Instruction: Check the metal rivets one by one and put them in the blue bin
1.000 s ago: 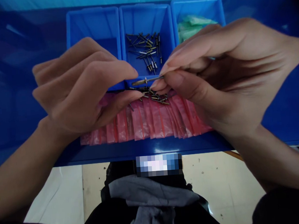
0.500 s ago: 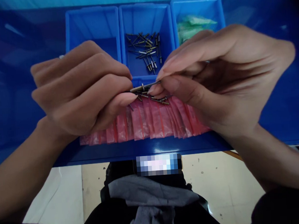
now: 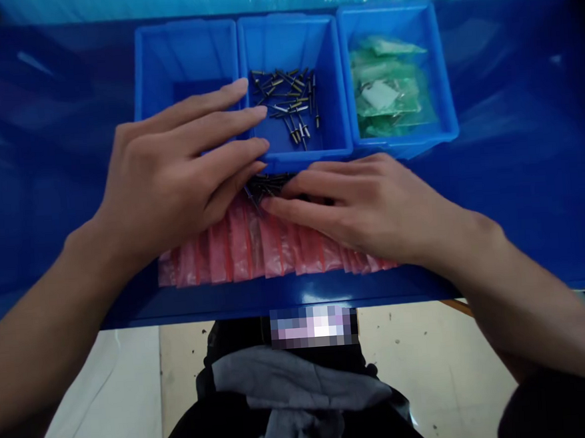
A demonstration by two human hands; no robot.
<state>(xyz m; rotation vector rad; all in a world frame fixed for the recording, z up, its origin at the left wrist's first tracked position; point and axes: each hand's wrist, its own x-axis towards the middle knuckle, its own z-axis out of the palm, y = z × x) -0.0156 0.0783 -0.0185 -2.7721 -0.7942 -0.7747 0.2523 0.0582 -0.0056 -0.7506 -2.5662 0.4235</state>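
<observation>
A small heap of dark blind rivets (image 3: 270,182) lies on a row of overlapping pink plastic bags (image 3: 247,249). My left hand (image 3: 183,160) is open, its fingers stretched over the front of the left and middle bins. Nothing shows between those fingers, and their lower edge is beside the rivet heap. From the other side my right hand (image 3: 366,200) reaches into the heap with fingers apart and bent down, touching the rivets. Its thumb is hidden beneath the hand. More rivets (image 3: 292,102) lie scattered in the middle blue bin (image 3: 298,157).
A left blue bin (image 3: 183,28) stands beside the middle one. The right blue bin (image 3: 408,147) holds green plastic packets (image 3: 389,99). The blue table's front edge (image 3: 299,307) runs above my lap, where a blurred-out bright object (image 3: 313,326) and grey cloth (image 3: 294,379) lie.
Half a second ago both hands held a rivet raised between them; it is no longer visible. My left hand has opened, and my right hand has dropped to the rivet heap.
</observation>
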